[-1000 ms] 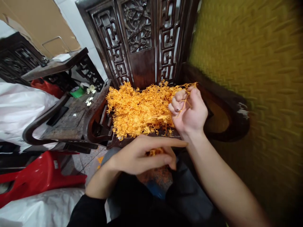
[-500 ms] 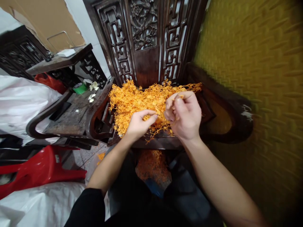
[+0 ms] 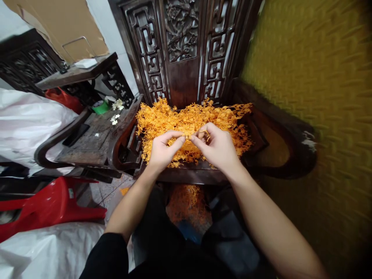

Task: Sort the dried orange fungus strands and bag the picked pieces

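Note:
A wide heap of orange, branching plastic-looking sprigs [image 3: 162,116] covers the seat of a dark carved wooden chair [image 3: 183,83]. Over the front of the heap, my left hand [image 3: 165,149] pinches a small orange piece between thumb and forefinger. My right hand [image 3: 216,145] faces it closely, thumb and forefinger pinched on an orange sprig, with thin orange stems showing among its curled fingers. The fingertips of both hands almost meet, and the small piece between them is hard to make out against the heap.
Left of the chair stands a wooden side table [image 3: 84,143] bearing a green tape roll [image 3: 100,107] and small white flower pieces [image 3: 115,119]. A red plastic chair [image 3: 55,201] and white sacks [image 3: 49,252] lie lower left. More orange bits [image 3: 188,201] are below the seat.
My right hand has come down and turned inward, bringing its fingertips up to the left hand's. My left hand has shifted slightly left. The view has moved a little.

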### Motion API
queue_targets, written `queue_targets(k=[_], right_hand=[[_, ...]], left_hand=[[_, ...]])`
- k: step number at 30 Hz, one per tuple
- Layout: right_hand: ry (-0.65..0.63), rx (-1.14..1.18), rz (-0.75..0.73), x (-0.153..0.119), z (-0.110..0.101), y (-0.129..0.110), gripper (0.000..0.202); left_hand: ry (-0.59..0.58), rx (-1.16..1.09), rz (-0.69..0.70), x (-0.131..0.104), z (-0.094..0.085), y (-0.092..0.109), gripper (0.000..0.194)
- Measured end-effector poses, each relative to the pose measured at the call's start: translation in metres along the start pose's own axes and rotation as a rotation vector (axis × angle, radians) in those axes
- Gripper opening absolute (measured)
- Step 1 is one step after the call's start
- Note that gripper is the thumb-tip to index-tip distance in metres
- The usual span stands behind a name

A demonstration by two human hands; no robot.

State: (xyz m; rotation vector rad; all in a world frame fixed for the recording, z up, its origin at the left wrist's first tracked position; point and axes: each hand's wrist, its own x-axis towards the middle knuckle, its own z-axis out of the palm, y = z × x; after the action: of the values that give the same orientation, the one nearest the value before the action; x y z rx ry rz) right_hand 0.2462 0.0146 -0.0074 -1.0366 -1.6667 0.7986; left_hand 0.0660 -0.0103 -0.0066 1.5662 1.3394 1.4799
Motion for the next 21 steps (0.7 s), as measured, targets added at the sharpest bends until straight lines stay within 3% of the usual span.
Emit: queue_targets(k=[3,8,14,17,21], right_hand=[[0.04,0.206,0.062,0.004,0.001,0.002,0.021],[0.119,0.513,0.135,0.009,0.001,0.006,0.049],[0.138,0.214,-0.006,0.0,0.005,0.001,0.01],[0.118,0.062,-0.173,-0.004,0.006,-0.002,0.014],[-0.015,0.08,-0.34,-0.005,0.005,-0.003,0.02]], left_hand=[[-0.019,0.053,0.051,-0.001,-0.002,0.004,0.012],[-0.073,0.117,0.094,-0.003,-0.005,0.005,0.011],[-0.129,0.118,0.044,-0.007,-0.004,0.005,0.017],[-0.104,0.072,-0.013,-0.009,-0.002,0.003,0.017],[-0.031,0.002,-0.072,-0.009,0.0,0.0,0.016]])
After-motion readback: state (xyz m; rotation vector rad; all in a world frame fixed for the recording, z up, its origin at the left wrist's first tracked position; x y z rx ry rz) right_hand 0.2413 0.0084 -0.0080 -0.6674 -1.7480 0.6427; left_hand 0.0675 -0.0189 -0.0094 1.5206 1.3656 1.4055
